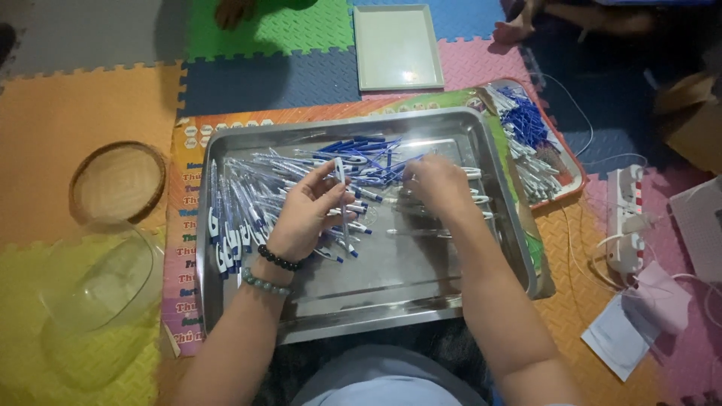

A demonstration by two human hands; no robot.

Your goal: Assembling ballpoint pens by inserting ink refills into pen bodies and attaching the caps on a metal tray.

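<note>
Home floor, colourful foam play mats [105, 105], power strip [624, 218]

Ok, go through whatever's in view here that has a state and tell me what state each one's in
left hand: fingers hold one pen upright
right hand: palm down, on the pens
metal tray: pens piled at far end, near end bare
clear tub: on its side
woven basket: upright
green tray: flat
small tray: heaped with pen parts

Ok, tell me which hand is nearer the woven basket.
Left. The left hand is over the tray's left half, toward the woven basket; the right hand is farther right.
</note>
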